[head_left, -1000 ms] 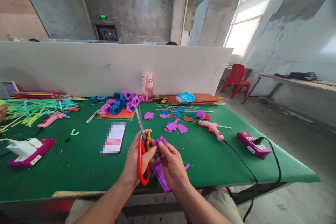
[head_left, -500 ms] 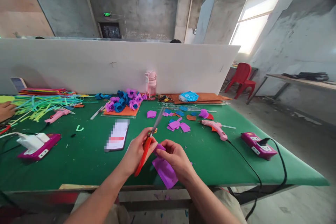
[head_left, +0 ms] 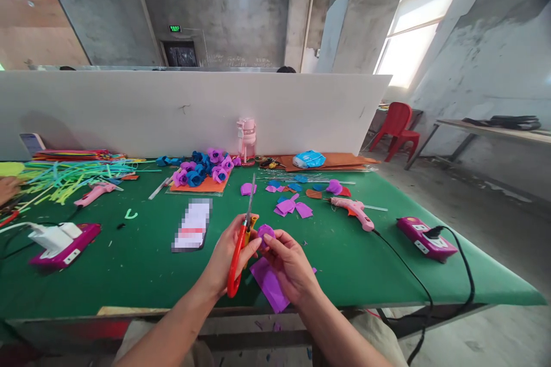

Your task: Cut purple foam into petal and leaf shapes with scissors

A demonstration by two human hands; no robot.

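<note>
Red-handled scissors (head_left: 236, 264) rest in my left hand (head_left: 224, 250), blades pointing up and away. That hand also has an orange-yellow stick-like piece beside the scissors, and its thumb reaches the small purple paper piece (head_left: 266, 233). My right hand (head_left: 289, 264) pinches this rounded purple piece between thumb and fingers. Just below the hands, a larger purple sheet (head_left: 269, 285) lies at the table's front edge, partly covered by my right hand. Loose purple petals (head_left: 293, 206) lie beyond the hands.
Finished purple and blue flowers (head_left: 202, 167) sit at the back. A phone (head_left: 192, 225) lies to the left. Pink glue guns (head_left: 353, 210) and power strips (head_left: 426, 239) flank both sides. A pink bottle (head_left: 247, 140) stands by the white divider. Another person's hand (head_left: 7, 189) is far left.
The purple piece has turned and now shows a rounded face between my hands. The scissors have swung more upright, and the orange-yellow piece is more visible.
</note>
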